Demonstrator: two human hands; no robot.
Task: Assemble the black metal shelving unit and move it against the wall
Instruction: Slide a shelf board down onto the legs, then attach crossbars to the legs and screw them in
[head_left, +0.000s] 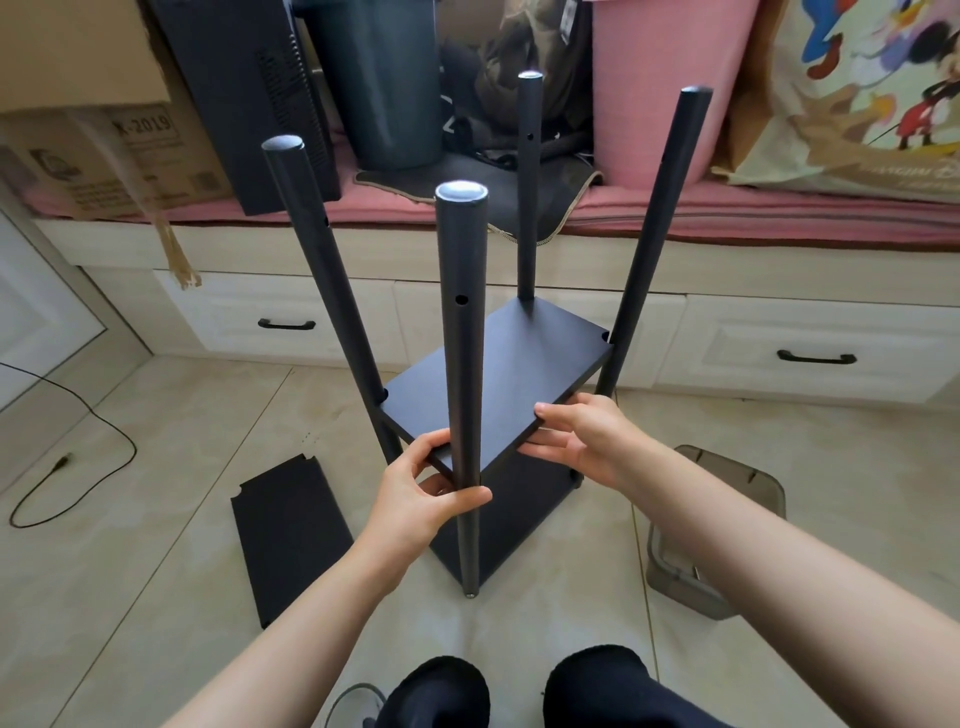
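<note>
We are steadying the shelf board (493, 384) at the near post (462, 364), left hand (421, 499) gripping both, right hand (582, 441) pinching its edge, to seat it level.

Clutter along a cushioned window bench above a tiled floor.

A cardboard box (98, 150), a black panel (249, 93), a dark bin (379, 83), a pink tub (665, 88) and a cartoon-print bag (862, 88) sit on the pink cushion (779, 208). Below it run white drawers (810, 353) with black handles (287, 325). A black cable (98, 421) loops over the beige floor tiles (156, 571) at left, and a smoky translucent plastic container (722, 545) lies on the tiles at right.
</note>
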